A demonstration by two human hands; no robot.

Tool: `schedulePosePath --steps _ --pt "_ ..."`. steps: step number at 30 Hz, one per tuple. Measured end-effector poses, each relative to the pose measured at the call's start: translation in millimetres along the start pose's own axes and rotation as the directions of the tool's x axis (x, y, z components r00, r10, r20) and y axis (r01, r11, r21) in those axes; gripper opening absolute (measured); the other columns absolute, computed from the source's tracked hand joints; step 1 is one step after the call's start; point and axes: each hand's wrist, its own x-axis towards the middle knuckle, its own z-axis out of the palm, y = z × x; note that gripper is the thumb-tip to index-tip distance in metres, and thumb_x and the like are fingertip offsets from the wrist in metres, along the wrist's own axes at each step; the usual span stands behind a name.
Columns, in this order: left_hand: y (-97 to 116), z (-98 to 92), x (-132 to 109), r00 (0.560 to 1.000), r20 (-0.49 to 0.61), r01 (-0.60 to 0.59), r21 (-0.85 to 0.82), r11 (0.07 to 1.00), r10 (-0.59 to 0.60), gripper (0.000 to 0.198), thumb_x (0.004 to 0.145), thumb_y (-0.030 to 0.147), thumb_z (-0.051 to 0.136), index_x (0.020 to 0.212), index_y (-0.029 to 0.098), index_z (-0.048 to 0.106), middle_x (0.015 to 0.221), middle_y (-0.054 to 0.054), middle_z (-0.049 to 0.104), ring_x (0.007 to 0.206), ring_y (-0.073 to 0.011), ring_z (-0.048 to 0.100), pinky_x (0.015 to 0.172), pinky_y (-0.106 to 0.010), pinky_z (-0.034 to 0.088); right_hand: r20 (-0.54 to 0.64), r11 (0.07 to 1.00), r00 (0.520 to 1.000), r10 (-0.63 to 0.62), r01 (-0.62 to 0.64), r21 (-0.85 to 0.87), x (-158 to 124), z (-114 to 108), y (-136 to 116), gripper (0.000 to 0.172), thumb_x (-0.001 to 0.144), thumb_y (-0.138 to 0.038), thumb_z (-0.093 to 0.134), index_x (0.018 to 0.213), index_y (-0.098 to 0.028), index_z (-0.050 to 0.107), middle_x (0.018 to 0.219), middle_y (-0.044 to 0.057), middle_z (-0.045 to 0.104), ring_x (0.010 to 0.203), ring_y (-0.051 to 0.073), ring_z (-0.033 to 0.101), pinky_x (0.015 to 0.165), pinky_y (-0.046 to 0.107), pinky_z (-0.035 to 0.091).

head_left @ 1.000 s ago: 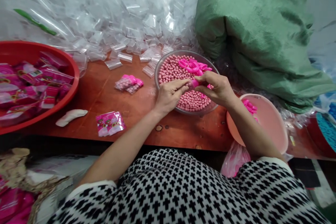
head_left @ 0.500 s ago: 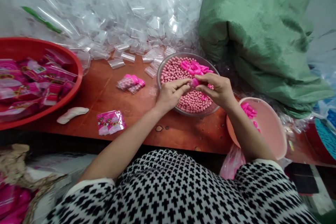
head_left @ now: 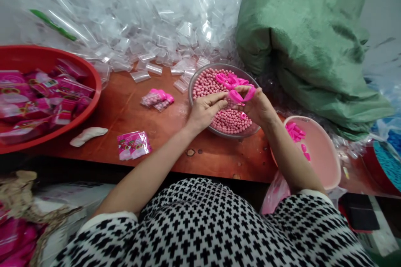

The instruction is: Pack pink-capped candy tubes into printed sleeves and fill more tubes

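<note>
Over a grey bowl (head_left: 191, 87) of pink beads (head_left: 205, 83), my left hand (head_left: 205, 110) pinches a small clear plastic bag, mostly hidden by my fingers. A bright pink plastic piece (head_left: 235, 96) sits at the bag's end; I cannot tell whether it is inside. My right hand (head_left: 260, 106) faces the left one, its fingers curled around a second pink plastic piece (head_left: 249, 93). More pink pieces (head_left: 230, 79) lie on the beads at the bowl's far side. To the left, filled clear bags (head_left: 157, 99) hold beads and a pink piece each.
Pink printed packets (head_left: 134, 145) and a white object (head_left: 89, 136) lie on the table (head_left: 175, 150). A red basin (head_left: 97, 87) of packets stands left, a pale pink basin (head_left: 326, 154) right. Clear bags (head_left: 150, 21) are heaped behind, beside a green sack (head_left: 307, 41).
My right hand has turned and its fingers have opened out, showing two pink pieces where they were mostly covered. My left hand keeps its pinch in nearly the same place.
</note>
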Motion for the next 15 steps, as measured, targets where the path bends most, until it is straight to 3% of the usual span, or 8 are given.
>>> schedulePosePath --steps 3,5,10,15 --pt "-1 -0.8 -1 0.998 0.016 -0.060 0.102 0.993 0.058 0.023 0.085 0.029 0.074 0.105 0.022 0.082 0.117 -0.007 0.078 0.116 -0.0241 0.070 0.108 -0.041 0.053 0.158 0.967 0.956 0.247 -0.254 0.024 2 7 -4 0.059 0.076 -0.080 0.066 0.094 -0.024 0.068 0.087 0.004 0.074 0.097 0.024 0.072 0.081 0.041 0.065" --pt "-3 -1.5 -1 0.998 0.018 -0.068 0.150 0.986 0.066 0.021 0.086 0.028 0.074 0.104 0.023 0.082 0.117 -0.007 0.078 0.119 -0.0237 0.068 0.109 -0.041 0.052 0.200 0.940 0.928 0.315 -0.335 0.071 3 11 -4 0.054 0.074 -0.073 0.072 0.091 -0.023 0.068 0.081 0.004 0.074 0.093 0.025 0.074 0.081 0.043 0.065" --pt "-7 -1.3 -1 0.995 0.016 -0.098 0.176 0.979 0.097 0.020 0.088 0.027 0.071 0.104 0.022 0.082 0.118 -0.007 0.077 0.120 -0.0235 0.068 0.110 -0.041 0.051 0.111 0.937 0.956 0.272 -0.289 0.196 8 23 3 0.036 0.069 -0.052 0.079 0.081 -0.021 0.066 0.072 0.001 0.073 0.082 0.022 0.074 0.077 0.039 0.066" --pt "-8 2.2 -3 0.983 -0.001 -0.181 0.200 0.963 0.185 0.021 0.090 0.021 0.065 0.104 0.019 0.080 0.111 -0.008 0.078 0.110 -0.0219 0.071 0.104 -0.038 0.054 -0.002 0.924 0.959 0.284 -0.273 0.268 12 35 10 0.034 0.068 -0.052 0.075 0.079 -0.022 0.064 0.065 0.000 0.069 0.076 0.022 0.073 0.071 0.038 0.065"
